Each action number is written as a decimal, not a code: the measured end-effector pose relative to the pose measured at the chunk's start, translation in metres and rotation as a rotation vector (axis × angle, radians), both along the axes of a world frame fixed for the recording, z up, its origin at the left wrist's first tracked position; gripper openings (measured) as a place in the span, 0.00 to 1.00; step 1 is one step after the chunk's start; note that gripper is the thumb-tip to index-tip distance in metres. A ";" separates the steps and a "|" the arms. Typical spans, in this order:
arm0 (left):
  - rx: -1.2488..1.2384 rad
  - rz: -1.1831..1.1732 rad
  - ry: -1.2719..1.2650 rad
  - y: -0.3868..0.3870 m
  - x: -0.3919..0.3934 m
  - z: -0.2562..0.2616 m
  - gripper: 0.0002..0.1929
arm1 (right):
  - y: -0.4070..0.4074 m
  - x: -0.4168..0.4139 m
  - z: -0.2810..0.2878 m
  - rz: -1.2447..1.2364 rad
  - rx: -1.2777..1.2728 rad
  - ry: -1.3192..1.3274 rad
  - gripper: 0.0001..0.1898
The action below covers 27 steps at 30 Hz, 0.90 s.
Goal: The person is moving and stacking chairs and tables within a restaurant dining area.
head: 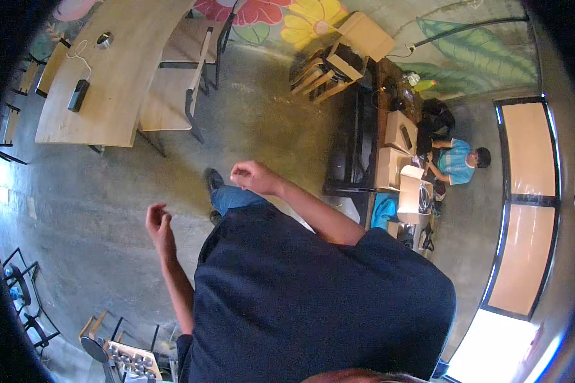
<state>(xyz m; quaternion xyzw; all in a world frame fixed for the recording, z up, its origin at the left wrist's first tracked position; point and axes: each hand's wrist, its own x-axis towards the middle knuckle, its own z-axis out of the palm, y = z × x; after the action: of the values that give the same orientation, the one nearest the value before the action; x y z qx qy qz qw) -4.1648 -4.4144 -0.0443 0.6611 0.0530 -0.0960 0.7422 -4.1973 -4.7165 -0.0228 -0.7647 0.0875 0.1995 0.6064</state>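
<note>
Both of my hands hang in the air over the bare concrete floor, apart from each other and touching nothing. My left hand [160, 227] has loosely bent fingers, with the thumb standing off from them. Ahead and to its right, my right hand [255, 177] is loosely curled, and nothing shows in it. Below that hand are my jeans [239, 198] and a dark shoe [214, 179]. The nearest furniture ahead is a wooden table [117, 91]. On it lie a black box-shaped device [78, 95] with a white cable [87, 60] and a small round container [105, 40].
Chairs [170, 98] line the table's right side. At right, a long counter [371, 184] carries open cardboard boxes [414, 201] and blue cloth [384, 210]; a person [455, 160] stands behind it. A stool [316, 79] bears another box. Behind left stands a tray of metal pieces [133, 359].
</note>
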 end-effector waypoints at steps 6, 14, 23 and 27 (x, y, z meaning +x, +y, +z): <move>-0.022 -0.115 -0.066 0.006 0.058 0.018 0.10 | 0.016 0.052 -0.001 -0.120 0.117 -0.001 0.09; 0.009 0.178 -0.025 0.133 0.095 0.005 0.10 | 0.076 0.177 0.045 0.098 -0.243 -0.266 0.12; 0.010 -0.045 0.035 0.306 0.140 -0.020 0.12 | 0.246 0.204 0.036 -0.296 0.004 -0.288 0.08; 0.100 -0.072 -0.078 0.409 0.206 0.000 0.11 | 0.334 0.176 0.026 -0.189 -0.048 -0.243 0.09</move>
<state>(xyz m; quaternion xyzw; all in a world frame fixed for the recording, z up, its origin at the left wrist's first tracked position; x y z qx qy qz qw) -3.9585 -4.0054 -0.0443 0.7020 0.0053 -0.0940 0.7060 -4.0210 -4.3822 0.0035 -0.7859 0.0899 0.0455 0.6101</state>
